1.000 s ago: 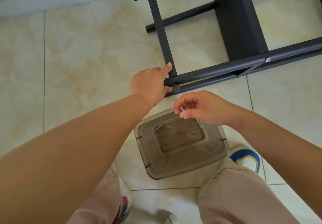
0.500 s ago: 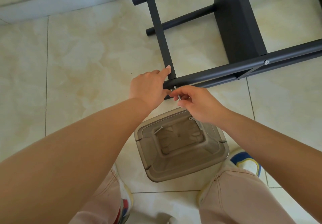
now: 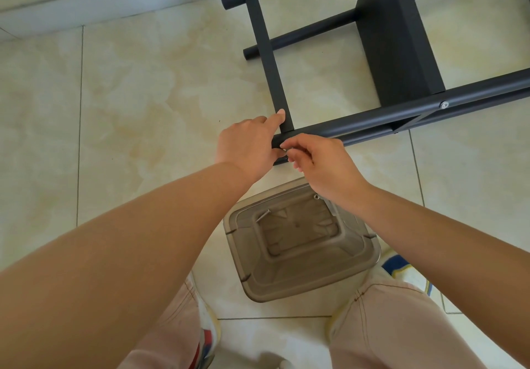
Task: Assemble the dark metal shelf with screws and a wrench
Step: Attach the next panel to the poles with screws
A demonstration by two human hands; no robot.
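The dark metal shelf (image 3: 398, 50) lies on its side on the tiled floor, its near tube (image 3: 372, 117) running from the centre to the right edge. My left hand (image 3: 249, 146) grips the left end of that tube, with the index finger up against the flat crossbar (image 3: 269, 61). My right hand (image 3: 318, 159) pinches a small silver screw (image 3: 283, 150) at the tube's end, just beside the left thumb. Most of the screw is hidden by my fingers. Another screw head (image 3: 444, 105) sits in the tube farther right.
An upturned translucent brown plastic bin (image 3: 304, 242) stands between my feet, with a loose screw (image 3: 263, 215) and a small nut (image 3: 316, 196) on its base. A grey wall skirting (image 3: 109, 1) runs along the far left. Bare tiles lie to the left.
My right hand rose from above the bin to the tube's left end, bringing the screw to the hole beside the left thumb. The left hand kept its hold.
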